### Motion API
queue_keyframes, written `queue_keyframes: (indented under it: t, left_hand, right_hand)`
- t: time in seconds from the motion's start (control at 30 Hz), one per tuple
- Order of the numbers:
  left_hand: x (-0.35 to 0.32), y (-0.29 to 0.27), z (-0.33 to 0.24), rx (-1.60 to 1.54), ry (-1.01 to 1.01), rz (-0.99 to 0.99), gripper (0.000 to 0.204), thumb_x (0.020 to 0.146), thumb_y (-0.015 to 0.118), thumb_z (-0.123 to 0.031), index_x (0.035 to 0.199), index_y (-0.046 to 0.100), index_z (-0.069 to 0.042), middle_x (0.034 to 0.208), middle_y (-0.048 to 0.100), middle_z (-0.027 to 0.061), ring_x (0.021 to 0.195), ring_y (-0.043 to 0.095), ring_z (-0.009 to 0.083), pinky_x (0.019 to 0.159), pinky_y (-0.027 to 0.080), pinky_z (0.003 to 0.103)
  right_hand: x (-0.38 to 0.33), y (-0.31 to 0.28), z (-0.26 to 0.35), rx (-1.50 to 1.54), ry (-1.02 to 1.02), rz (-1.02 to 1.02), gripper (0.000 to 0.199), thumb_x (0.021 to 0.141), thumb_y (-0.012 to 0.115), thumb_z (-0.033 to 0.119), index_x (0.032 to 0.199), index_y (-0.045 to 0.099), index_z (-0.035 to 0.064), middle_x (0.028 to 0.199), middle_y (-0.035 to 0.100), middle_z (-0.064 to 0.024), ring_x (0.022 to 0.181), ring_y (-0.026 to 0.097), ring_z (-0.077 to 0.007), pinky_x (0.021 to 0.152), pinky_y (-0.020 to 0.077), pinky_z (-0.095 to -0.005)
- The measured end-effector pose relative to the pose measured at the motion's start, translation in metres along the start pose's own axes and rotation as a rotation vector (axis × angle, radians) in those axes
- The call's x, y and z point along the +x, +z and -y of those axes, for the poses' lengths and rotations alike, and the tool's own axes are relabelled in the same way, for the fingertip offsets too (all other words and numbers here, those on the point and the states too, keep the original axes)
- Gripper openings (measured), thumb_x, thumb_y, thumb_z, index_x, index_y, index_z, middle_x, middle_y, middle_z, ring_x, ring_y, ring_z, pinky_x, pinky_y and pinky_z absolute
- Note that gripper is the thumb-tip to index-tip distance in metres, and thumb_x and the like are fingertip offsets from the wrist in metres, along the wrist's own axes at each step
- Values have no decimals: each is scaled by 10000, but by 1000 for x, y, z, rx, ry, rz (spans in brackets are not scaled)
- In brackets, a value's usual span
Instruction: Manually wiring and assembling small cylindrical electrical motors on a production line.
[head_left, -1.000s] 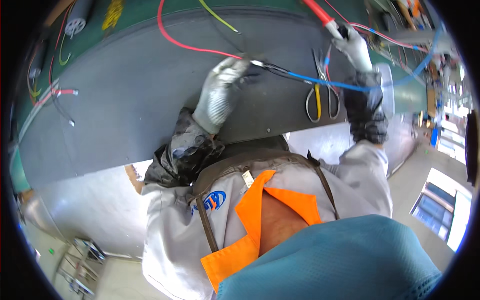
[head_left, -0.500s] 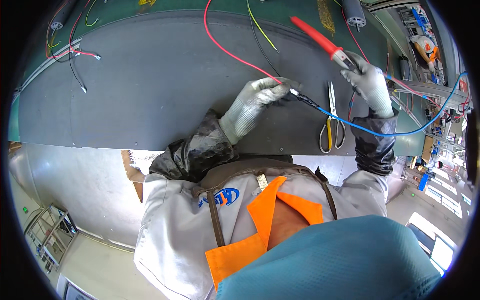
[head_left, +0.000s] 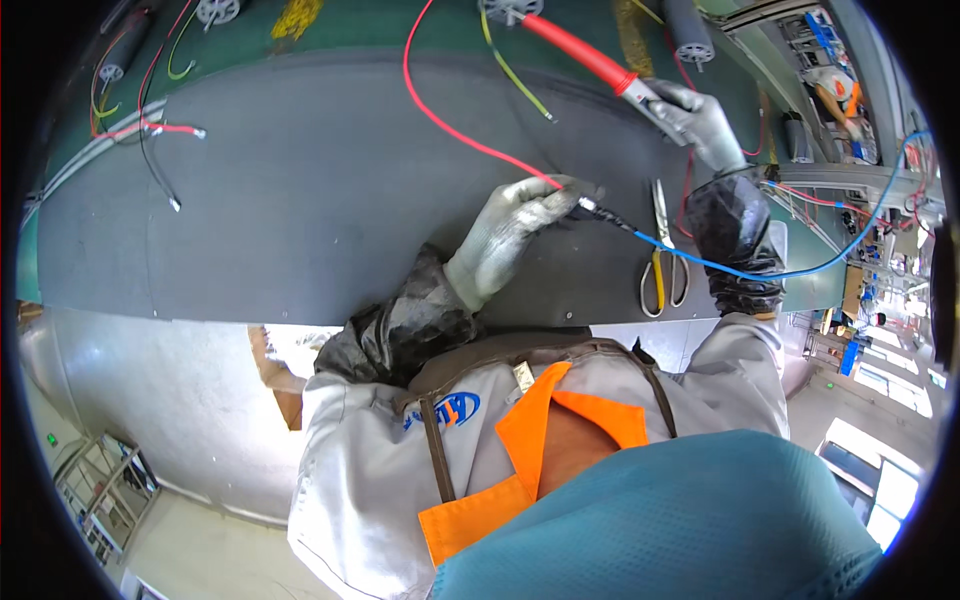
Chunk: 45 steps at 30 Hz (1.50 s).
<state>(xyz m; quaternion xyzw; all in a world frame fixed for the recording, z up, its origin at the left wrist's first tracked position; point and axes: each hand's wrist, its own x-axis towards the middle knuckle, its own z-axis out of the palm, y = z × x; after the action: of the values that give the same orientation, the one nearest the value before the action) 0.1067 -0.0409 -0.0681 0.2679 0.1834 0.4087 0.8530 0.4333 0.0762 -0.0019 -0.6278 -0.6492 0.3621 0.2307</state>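
Note:
My gloved left hand [head_left: 510,235] pinches the end of a red wire [head_left: 450,125] against a black-sleeved metal clip [head_left: 608,215]. From that clip a blue cable [head_left: 740,273] curves off to the right. My right hand [head_left: 705,130], also gloved, is closed around the handle of a red test probe [head_left: 580,55]. The probe points up and left, its tip at the round grey end of a cylinder [head_left: 512,10]; whether they touch, I cannot tell. Yellow-handled scissors [head_left: 657,265] lie between my hands. Near the probe hangs a yellow-green wire [head_left: 515,75].
A dark grey work surface [head_left: 250,190] spans the bench. Loose wires with terminals [head_left: 160,128] lie at the left. Grey cylinders [head_left: 688,30] stand along the far green strip [head_left: 380,25]. At the far right, another person [head_left: 835,95] sits beyond metal rails.
My right hand has moved up and left with the test probe, bringing its tip to the grey round end at the top. My left hand keeps its pinch. The whole view has shifted slightly.

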Motion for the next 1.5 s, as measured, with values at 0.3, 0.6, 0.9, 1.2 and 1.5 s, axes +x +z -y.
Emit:
queue_keyframes:
  t: [0.3, 0.6, 0.9, 1.2, 1.5]
  left_hand:
    - [-9, -10, 12, 122, 15, 7, 340, 1044, 625, -235, 1265, 642, 23, 1127, 705, 57, 1001, 645, 100, 902, 502, 233]
    - [1, -3, 21, 73, 77, -46, 413, 1058, 604, -333, 1252, 640, 30, 1190, 699, 139, 1039, 683, 187, 928, 545, 342]
    - [10, -4, 23, 527, 247, -133, 359, 1072, 568, -310, 1118, 656, 35, 1093, 694, 109, 916, 649, 147, 826, 530, 307]
    - [-38, -34, -100, 1527, 187, -8, 345, 950, 741, -288, 737, 683, -23, 662, 596, 82, 527, 530, 214, 516, 436, 362]
    - [112, -34, -65, 2069, 779, 336, 467, 880, 744, -264, 1299, 630, -93, 1349, 600, 119, 1267, 555, 327, 1018, 472, 440]
  right_hand:
    - [-34, 21, 23, -546, -292, -126, 500, 967, 665, 344, 1392, 597, 89, 1204, 702, -190, 1058, 684, -384, 920, 550, -437]
    - [-174, -35, -87, -959, 197, -418, 452, 913, 730, 280, 1318, 595, 128, 1019, 717, -205, 951, 708, -393, 802, 560, -502]
    - [-176, 47, 38, -25, -531, 224, 491, 946, 718, 402, 1243, 695, 13, 1061, 718, -161, 1041, 683, -340, 1081, 454, -466]
    - [-127, -21, -46, -156, 523, -233, 348, 1000, 692, 256, 1230, 709, -4, 847, 730, -30, 652, 626, -50, 579, 518, -243]
    - [104, -84, -143, -489, -100, -652, 641, 926, 758, 334, 1452, 534, 45, 869, 720, -169, 719, 651, -247, 723, 539, -400]
